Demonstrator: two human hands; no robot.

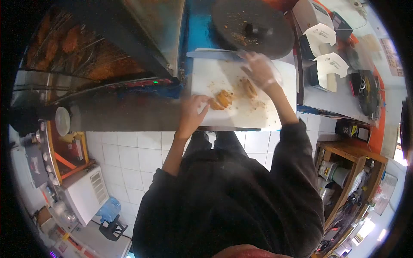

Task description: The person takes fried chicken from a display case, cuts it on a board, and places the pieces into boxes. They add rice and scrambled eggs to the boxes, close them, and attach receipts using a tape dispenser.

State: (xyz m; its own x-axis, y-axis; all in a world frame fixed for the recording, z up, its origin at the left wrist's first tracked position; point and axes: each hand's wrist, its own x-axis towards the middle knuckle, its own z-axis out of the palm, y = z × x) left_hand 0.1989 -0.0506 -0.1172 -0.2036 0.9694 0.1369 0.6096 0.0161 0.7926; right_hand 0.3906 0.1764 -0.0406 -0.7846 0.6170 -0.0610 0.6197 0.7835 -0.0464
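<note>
A white cutting board (241, 114) lies on the counter in front of me. On it are a golden fried piece (223, 99) and a second piece (249, 87), with crumbs scattered around them. My left hand (192, 112) is bare and its fingers press on the near side of the first fried piece. My right hand (260, 70), in a clear plastic glove, hovers blurred over the far side of the board. It grips the handle of a knife (213, 54), whose blade points left along the board's far edge.
A glass warming case with fried food (86, 51) stands to the left. A dark round pan (254, 26) sits beyond the board. Folded paper boxes (329, 64) stand at the right. Below are a tiled floor (137, 155), a wooden shelf (344, 172) and a white appliance (86, 193).
</note>
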